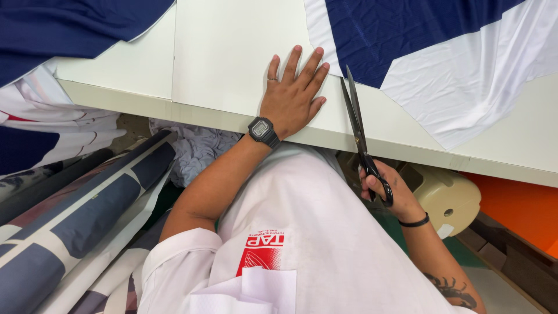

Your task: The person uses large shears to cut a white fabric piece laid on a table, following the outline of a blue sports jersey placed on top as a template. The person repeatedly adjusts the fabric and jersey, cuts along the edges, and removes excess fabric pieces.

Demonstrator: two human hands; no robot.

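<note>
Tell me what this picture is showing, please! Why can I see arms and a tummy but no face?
There is only one picture, taken by a small camera worn on a person's head and looking down. That is why you see their own arms and white shirt from above, but no face.

In front of them is a pale table. The left hand lies flat on it with the fingers spread. It wears a ring, and a dark watch sits on the wrist.

The right hand, just below the table's edge, holds big black scissors. Their blades are slightly apart and point up across the table toward a piece of blue and white cloth.

More blue cloth lies at the top left, and rolls of fabric lean below the table on the left.
</note>
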